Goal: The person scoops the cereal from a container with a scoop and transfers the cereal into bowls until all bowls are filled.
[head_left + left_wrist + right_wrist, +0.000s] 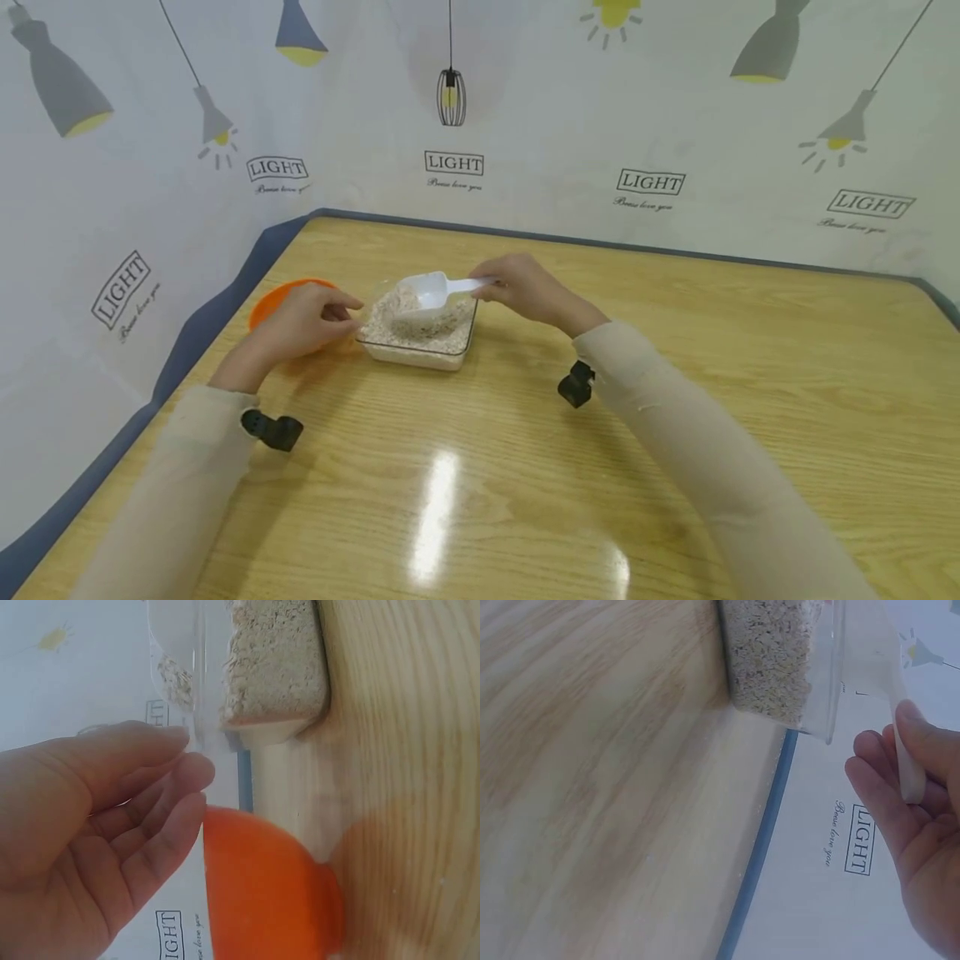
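Note:
My right hand (pixel 525 287) holds the handle of a white scoop (pixel 431 290), thumb on one side and fingers on the other. Some oats lie in the scoop's bowl, which is over a clear rectangular container (pixel 416 360) filled with oats (pixel 769 667). At the container's left corner is my left hand (pixel 303 323), its fingers loosely bent with nothing between them. In the left wrist view, its fingertips (pixel 196 771) are right by the container's clear wall. An orange bowl (pixel 262 889) stands beside the container, partly hidden behind the left hand in the head view.
The wooden table (pixel 510 483) reaches to a wall covering (pixel 525 125) printed with lamps and lettering, at the back and left. A dark blue strip (pixel 570 243) runs along the table's far edge. Small black cameras (pixel 273 429) sit at both wrists.

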Tool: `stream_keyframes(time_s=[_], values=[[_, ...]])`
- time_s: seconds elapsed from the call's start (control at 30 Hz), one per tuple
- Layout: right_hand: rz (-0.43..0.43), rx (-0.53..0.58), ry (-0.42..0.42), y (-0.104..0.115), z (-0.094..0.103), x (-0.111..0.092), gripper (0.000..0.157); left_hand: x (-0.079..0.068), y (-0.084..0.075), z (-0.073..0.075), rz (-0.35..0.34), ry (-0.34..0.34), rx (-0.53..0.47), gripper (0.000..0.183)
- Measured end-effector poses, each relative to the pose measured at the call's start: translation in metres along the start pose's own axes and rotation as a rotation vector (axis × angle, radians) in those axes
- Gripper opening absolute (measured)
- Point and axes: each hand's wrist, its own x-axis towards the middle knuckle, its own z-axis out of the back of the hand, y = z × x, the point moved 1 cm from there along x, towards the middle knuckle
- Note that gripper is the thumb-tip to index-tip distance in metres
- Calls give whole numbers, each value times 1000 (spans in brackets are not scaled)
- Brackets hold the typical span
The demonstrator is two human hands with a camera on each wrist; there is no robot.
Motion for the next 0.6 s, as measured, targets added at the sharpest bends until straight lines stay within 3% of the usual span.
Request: stream_keyframes(time_s=[0.33,0.6], values=[[0,38,-28,9,6,6,23,-11,11,22,88,-20,23,34],[6,21,-19,20,2,23,23,-14,27,38,107,-45,73,35]])
